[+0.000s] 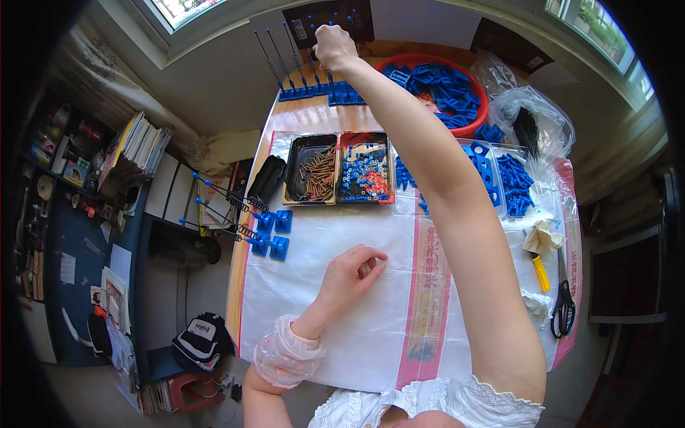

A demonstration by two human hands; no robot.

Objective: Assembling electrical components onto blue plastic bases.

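My right hand (pixel 335 48) reaches across to the far edge of the table, its fingers closed round a thin rod in a row of upright rods (pixel 287 65) with springs and blue bases. The exact grip is partly hidden by the hand. My left hand (pixel 353 274) rests on the white cloth (pixel 342 328), fingers loosely curled and thumb near the forefinger, nothing visible in it. To its left lie several more spring rods (pixel 242 205) on square blue bases (pixel 280 247). Beyond it stand a black tray of screws (pixel 316 175) and a tray of small blue and white parts (pixel 365 171).
A red basin (pixel 485 107) of blue plastic pieces stands at the far right, beside clear plastic bags (pixel 549 118). Clear boxes (pixel 515 185) of blue parts lie partly behind my right arm. A yellow-handled tool (pixel 541 273) and black scissors (pixel 563 310) lie near the right edge.
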